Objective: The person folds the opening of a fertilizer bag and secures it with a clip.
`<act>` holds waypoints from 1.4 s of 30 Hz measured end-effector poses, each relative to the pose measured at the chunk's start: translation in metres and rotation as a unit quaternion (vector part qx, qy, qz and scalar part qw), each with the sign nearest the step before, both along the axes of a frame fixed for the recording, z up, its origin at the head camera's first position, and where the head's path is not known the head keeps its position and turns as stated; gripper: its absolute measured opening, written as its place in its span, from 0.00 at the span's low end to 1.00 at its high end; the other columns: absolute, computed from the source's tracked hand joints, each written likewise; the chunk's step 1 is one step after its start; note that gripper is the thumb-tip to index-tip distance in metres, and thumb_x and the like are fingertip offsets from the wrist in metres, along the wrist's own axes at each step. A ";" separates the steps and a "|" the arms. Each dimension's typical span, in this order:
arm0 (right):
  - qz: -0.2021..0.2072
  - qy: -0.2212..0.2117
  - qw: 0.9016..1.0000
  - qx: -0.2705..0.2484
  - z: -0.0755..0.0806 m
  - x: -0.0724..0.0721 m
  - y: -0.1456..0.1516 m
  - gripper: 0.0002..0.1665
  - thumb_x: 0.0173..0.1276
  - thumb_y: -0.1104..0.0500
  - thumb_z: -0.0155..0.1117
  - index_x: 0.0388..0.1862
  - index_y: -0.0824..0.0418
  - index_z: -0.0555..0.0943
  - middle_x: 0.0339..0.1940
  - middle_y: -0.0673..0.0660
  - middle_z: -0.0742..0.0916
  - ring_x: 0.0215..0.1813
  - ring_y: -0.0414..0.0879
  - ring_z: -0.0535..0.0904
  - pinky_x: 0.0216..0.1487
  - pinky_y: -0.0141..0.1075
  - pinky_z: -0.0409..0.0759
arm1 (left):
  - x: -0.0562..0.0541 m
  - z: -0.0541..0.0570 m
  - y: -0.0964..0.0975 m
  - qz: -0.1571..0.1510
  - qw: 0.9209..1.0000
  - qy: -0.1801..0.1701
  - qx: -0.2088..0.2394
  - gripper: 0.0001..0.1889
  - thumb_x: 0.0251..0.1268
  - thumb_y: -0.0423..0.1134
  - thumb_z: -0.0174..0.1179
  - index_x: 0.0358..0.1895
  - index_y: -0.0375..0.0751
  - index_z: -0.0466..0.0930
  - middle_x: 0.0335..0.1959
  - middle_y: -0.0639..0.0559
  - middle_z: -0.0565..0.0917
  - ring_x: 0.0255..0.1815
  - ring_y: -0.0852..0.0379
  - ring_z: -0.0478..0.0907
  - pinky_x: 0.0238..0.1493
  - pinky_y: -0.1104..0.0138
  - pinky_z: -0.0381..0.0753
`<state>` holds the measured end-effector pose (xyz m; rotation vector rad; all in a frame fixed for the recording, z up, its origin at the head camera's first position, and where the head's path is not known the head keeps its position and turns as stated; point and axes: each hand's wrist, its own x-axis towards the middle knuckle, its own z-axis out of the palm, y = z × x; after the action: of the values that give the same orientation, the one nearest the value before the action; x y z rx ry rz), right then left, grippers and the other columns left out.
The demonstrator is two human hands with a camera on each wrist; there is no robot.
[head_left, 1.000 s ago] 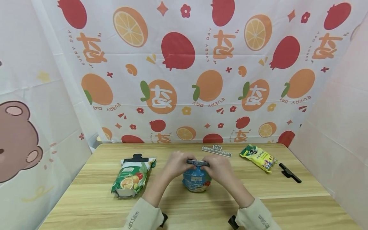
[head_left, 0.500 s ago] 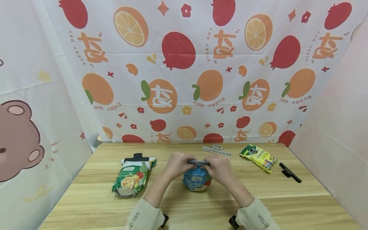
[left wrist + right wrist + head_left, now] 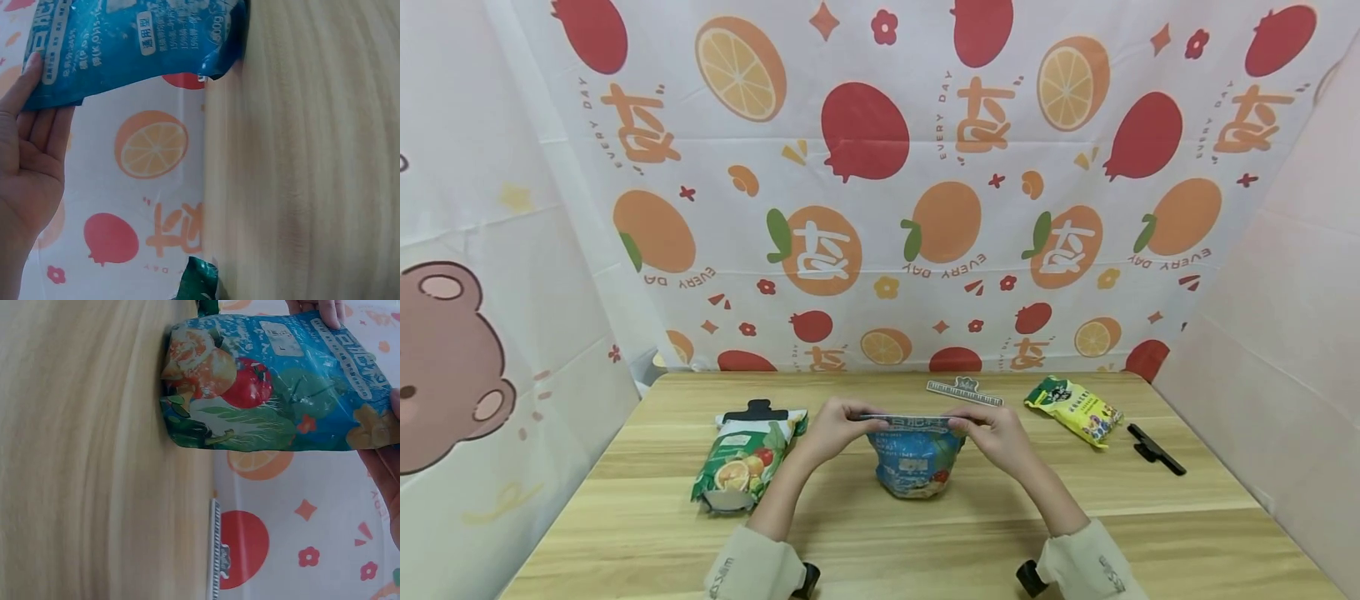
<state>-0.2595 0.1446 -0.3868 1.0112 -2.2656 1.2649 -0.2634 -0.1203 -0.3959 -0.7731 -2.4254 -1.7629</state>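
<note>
A blue plastic bag (image 3: pixel 917 462) with vegetable pictures stands upright at the middle of the table. My left hand (image 3: pixel 837 432) pinches its top left corner, thumb on the near face, as the left wrist view shows with the bag (image 3: pixel 137 44) stretched away from the fingers. At the opposite top corner my right hand (image 3: pixel 997 433) pinches the edge in the same way. The top edge is drawn out wide and straight between the two hands. In the right wrist view the printed bag (image 3: pixel 262 387) spans from the table to the fingers.
To the left lies a green bag (image 3: pixel 741 467) with a black clip (image 3: pixel 757 411) on its top. Behind the blue bag is a silver clip (image 3: pixel 964 390). A yellow-green bag (image 3: pixel 1077 411) and a loose black clip (image 3: pixel 1156 450) lie on the right. A fruit-print cloth (image 3: pixel 880 208) hangs behind the table.
My hands have moved apart, left and right. The top of the blue bag, narrow and bunched between them before, is now spread wide. The other bags and clips have stayed put.
</note>
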 end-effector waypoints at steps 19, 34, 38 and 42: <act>-0.012 -0.078 0.997 -0.009 0.019 0.007 0.001 0.07 0.65 0.67 0.59 0.36 0.68 0.84 0.34 0.57 0.86 0.36 0.46 0.81 0.35 0.36 0.79 | -0.002 -0.004 -0.002 0.008 1.000 0.007 0.013 0.08 0.57 0.30 0.62 0.40 0.32 0.84 0.36 0.44 0.84 0.33 0.56 0.81 0.33 0.67 0.79; -0.118 -0.058 0.991 0.021 0.037 -0.066 0.021 0.17 0.69 0.53 0.56 0.42 0.64 0.83 0.37 0.60 0.85 0.38 0.51 0.81 0.35 0.39 0.79 | 0.017 0.021 0.001 0.003 1.000 0.004 0.011 0.08 0.58 0.26 0.60 0.40 0.26 0.82 0.35 0.39 0.83 0.35 0.42 0.80 0.33 0.68 0.79; -0.138 -0.074 0.986 0.058 0.041 -0.084 0.027 0.15 0.69 0.57 0.56 0.46 0.66 0.81 0.40 0.62 0.84 0.41 0.55 0.80 0.40 0.46 0.78 | 0.016 0.020 0.001 -0.001 1.000 -0.004 0.016 0.08 0.58 0.26 0.60 0.40 0.26 0.82 0.35 0.39 0.83 0.36 0.41 0.80 0.33 0.68 0.79; -0.159 -0.104 0.977 0.098 0.037 -0.102 0.029 0.15 0.69 0.59 0.56 0.49 0.66 0.80 0.43 0.62 0.84 0.44 0.56 0.79 0.41 0.46 0.78 | 0.016 0.021 0.001 0.000 1.000 -0.007 0.017 0.08 0.58 0.26 0.60 0.40 0.27 0.82 0.35 0.39 0.83 0.35 0.42 0.80 0.33 0.69 0.78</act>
<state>-0.3618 0.1733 -0.3502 0.5617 -2.6240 1.0687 -0.2476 -0.1198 -0.3749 -0.7611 -2.3967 -1.8113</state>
